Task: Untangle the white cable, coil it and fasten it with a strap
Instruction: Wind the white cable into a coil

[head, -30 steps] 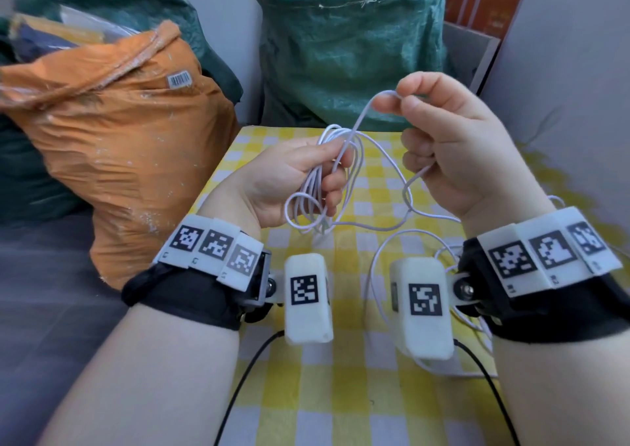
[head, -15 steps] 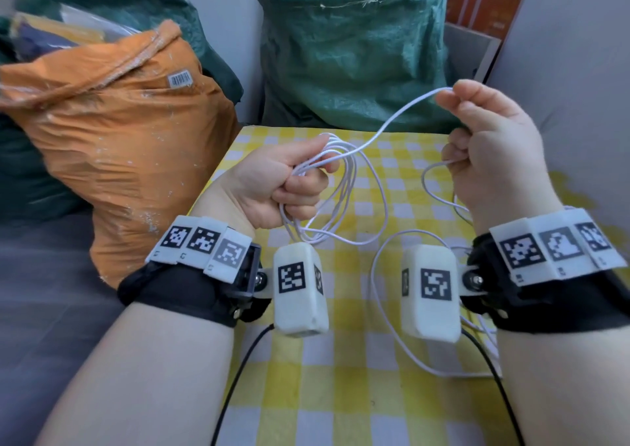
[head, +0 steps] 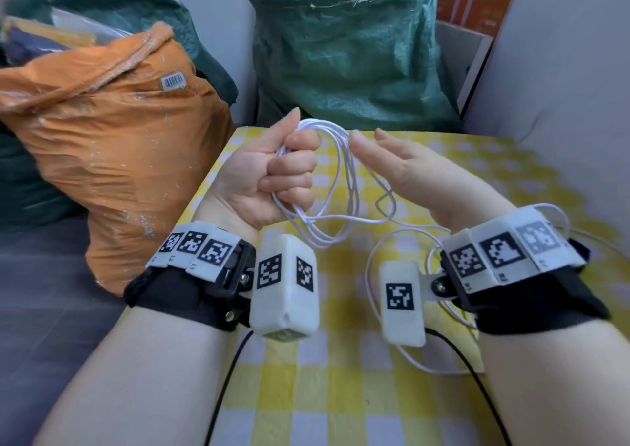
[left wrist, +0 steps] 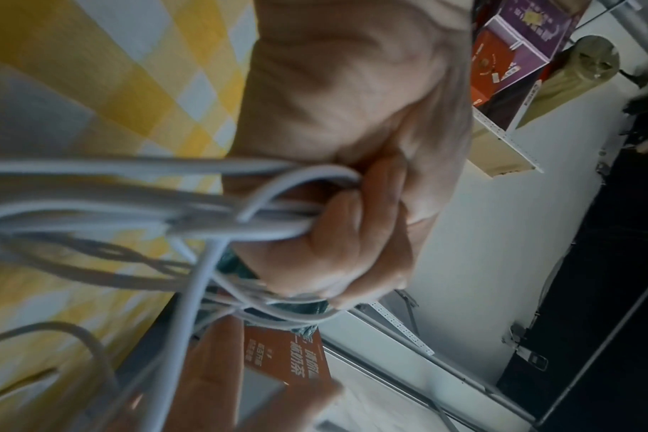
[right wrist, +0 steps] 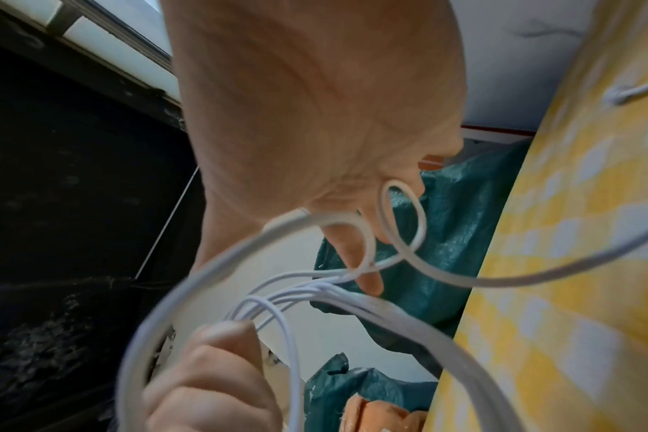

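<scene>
I am in the coiling step, with no strap in sight yet. Starting at the left, my left hand (head: 272,179) is closed in a fist around the gathered loops of the white cable (head: 344,186), thumb up, holding the bundle above the desk (head: 341,394) with its yellow-and-white checked cloth. The loops stand out of the top of the fist and hang down below it, not yet even in size.

Moving right, my right hand (head: 402,169) is open, fingers straight and pointing toward the coil; in the head view the fingertips come right up to the loops, and the right wrist view shows a strand curling by the fingers (right wrist: 367,263), though I cannot tell whether it is pinched. A small kink sits in the cable just under this hand. From there the loose remainder trails down past my right wrist and lies slack on the desk.

My judgement is that the next move calls for the right hand to take up that slack, ease out the kink, and lay another loop into the left fist, keeping the bundle firmly held so it does not spring apart.
</scene>
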A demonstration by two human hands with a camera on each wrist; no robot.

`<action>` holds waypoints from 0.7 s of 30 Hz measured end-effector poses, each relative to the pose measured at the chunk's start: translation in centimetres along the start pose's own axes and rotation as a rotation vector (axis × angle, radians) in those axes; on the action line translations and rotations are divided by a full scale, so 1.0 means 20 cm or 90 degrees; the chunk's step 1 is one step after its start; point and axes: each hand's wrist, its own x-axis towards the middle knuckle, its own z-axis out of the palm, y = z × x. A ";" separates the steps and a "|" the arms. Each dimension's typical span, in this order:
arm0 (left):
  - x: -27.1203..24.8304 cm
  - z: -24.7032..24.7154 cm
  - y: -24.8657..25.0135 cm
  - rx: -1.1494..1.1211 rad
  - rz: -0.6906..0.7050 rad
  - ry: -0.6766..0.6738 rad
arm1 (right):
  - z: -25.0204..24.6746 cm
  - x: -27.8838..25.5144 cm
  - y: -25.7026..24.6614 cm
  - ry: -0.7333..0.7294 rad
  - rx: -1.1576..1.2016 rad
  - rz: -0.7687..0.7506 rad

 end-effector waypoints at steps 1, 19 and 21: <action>0.00 0.00 0.00 -0.006 0.001 0.006 | 0.00 0.00 0.01 -0.018 -0.031 0.009; 0.08 0.04 -0.05 0.000 0.166 0.233 | -0.04 0.02 0.08 0.055 -0.100 0.053; 0.10 0.04 -0.06 -0.008 0.178 0.230 | -0.06 0.02 0.07 0.058 -0.144 0.063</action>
